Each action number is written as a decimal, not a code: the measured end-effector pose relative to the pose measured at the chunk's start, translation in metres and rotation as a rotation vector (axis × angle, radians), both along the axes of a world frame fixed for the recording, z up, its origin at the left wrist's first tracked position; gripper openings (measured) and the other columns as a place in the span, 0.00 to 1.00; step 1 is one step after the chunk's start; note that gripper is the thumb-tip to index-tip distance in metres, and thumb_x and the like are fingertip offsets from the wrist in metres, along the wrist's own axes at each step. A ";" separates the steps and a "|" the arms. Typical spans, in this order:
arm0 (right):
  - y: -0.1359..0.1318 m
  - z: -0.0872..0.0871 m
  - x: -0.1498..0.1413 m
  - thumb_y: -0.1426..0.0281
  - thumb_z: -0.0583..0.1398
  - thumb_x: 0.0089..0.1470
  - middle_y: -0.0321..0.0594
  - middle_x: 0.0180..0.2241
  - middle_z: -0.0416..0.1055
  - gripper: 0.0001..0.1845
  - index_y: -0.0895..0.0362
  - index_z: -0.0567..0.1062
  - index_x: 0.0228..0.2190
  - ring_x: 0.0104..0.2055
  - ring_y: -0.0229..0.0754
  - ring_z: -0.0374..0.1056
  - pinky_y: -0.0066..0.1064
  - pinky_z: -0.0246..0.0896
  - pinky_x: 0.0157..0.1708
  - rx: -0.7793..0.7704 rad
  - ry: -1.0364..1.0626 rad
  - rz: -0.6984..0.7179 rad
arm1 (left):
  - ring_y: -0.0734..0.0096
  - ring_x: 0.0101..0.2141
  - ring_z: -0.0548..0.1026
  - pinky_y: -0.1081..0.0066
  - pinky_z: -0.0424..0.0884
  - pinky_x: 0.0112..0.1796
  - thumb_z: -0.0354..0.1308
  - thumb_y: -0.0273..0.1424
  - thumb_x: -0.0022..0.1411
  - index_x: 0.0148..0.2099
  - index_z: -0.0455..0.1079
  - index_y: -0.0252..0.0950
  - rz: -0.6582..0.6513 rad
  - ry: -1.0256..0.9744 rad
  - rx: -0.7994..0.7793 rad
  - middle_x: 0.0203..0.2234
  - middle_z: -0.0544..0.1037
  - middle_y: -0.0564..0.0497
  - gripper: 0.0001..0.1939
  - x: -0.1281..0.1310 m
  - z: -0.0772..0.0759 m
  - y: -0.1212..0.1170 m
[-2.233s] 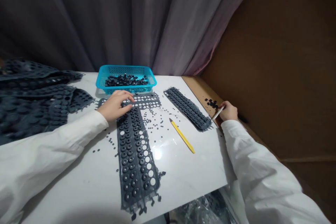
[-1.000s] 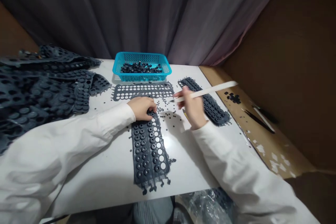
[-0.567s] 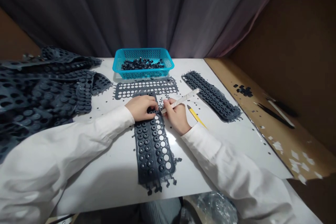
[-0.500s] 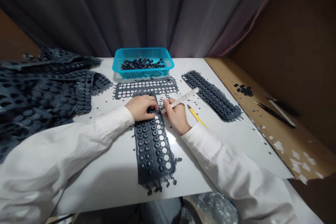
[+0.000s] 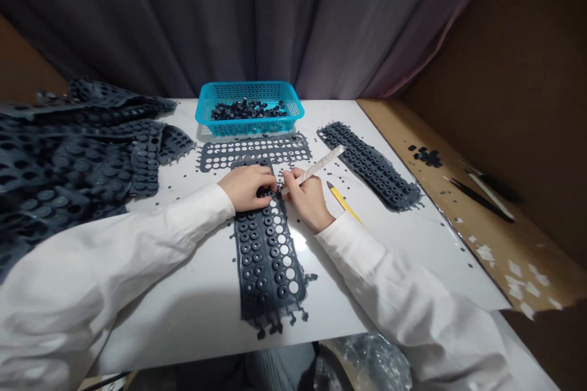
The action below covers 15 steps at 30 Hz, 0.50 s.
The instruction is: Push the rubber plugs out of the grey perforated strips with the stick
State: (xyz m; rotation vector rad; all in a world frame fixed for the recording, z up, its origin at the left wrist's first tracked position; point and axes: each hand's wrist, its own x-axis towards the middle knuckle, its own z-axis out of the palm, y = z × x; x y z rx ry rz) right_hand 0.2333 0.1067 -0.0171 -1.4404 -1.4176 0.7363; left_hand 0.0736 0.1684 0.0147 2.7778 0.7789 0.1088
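A black rubber sheet (image 5: 268,256) with rows of ring-shaped parts lies lengthwise in front of me. Down its right side runs a column of round holes showing the white table. My left hand (image 5: 247,188) rests across the sheet's upper part, thumb and fingers curled closed on it. In my right hand (image 5: 306,200) is a slim white pen-like tool (image 5: 323,163), gripped like a pen. Its tip points at the sheet's right edge, beside my left fingertips; the exact contact is too small to make out. A yellow pointed tool (image 5: 343,201) lies by my right wrist.
Behind my hands stand a blue basket (image 5: 250,128) of small black parts and a punched-out sheet (image 5: 224,156). Another full sheet (image 5: 373,165) lies to the right. Black sheets (image 5: 82,165) are heaped at left. Dark tweezers (image 5: 481,198) and white scraps (image 5: 516,287) lie on the brown board.
The white tool's rear end has shifted slightly left and up in my right hand. My left hand and the sheet stay almost in place.
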 end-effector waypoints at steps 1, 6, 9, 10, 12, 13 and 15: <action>0.000 0.000 0.000 0.59 0.52 0.56 0.31 0.13 0.63 0.20 0.56 0.63 0.17 0.19 0.35 0.61 0.25 0.54 0.23 -0.001 0.008 -0.001 | 0.65 0.36 0.69 0.68 0.64 0.37 0.54 0.33 0.52 0.37 0.71 0.39 0.001 -0.002 -0.004 0.33 0.71 0.50 0.09 0.000 0.000 0.000; 0.000 0.001 0.000 0.60 0.52 0.56 0.31 0.12 0.62 0.20 0.55 0.62 0.17 0.19 0.35 0.61 0.26 0.54 0.24 -0.007 -0.025 -0.005 | 0.64 0.37 0.69 0.68 0.65 0.38 0.54 0.33 0.53 0.37 0.70 0.39 0.005 0.004 -0.008 0.33 0.71 0.50 0.09 0.000 -0.002 0.000; 0.001 0.001 -0.001 0.61 0.52 0.56 0.32 0.12 0.62 0.20 0.55 0.62 0.16 0.19 0.36 0.62 0.26 0.54 0.24 -0.006 -0.068 0.001 | 0.64 0.36 0.70 0.68 0.65 0.38 0.54 0.33 0.53 0.37 0.70 0.39 -0.002 0.001 0.000 0.33 0.71 0.50 0.09 0.000 -0.002 0.001; 0.001 0.002 -0.001 0.61 0.51 0.56 0.32 0.13 0.62 0.19 0.55 0.62 0.16 0.19 0.36 0.62 0.26 0.54 0.24 -0.004 -0.087 0.004 | 0.64 0.36 0.70 0.68 0.65 0.38 0.54 0.33 0.52 0.37 0.70 0.39 -0.009 0.001 0.004 0.33 0.71 0.50 0.09 0.000 -0.001 0.001; 0.001 0.003 -0.003 0.62 0.51 0.56 0.32 0.14 0.63 0.19 0.55 0.63 0.17 0.20 0.37 0.62 0.26 0.53 0.25 0.004 -0.135 0.009 | 0.64 0.36 0.70 0.68 0.65 0.38 0.54 0.33 0.52 0.37 0.70 0.38 -0.032 -0.001 0.014 0.33 0.71 0.50 0.10 0.000 -0.001 0.002; 0.002 0.003 -0.005 0.63 0.51 0.57 0.33 0.14 0.63 0.18 0.55 0.64 0.18 0.21 0.37 0.62 0.26 0.53 0.25 0.010 -0.167 0.014 | 0.64 0.36 0.70 0.68 0.65 0.38 0.54 0.34 0.52 0.37 0.70 0.38 -0.044 -0.001 0.020 0.34 0.72 0.50 0.10 0.000 -0.001 0.002; 0.002 0.004 -0.009 0.63 0.50 0.57 0.34 0.16 0.64 0.18 0.55 0.64 0.18 0.21 0.37 0.61 0.27 0.51 0.25 0.026 -0.243 0.018 | 0.64 0.36 0.70 0.68 0.65 0.38 0.54 0.34 0.52 0.36 0.70 0.37 -0.055 -0.003 0.026 0.34 0.72 0.49 0.09 0.000 -0.001 0.003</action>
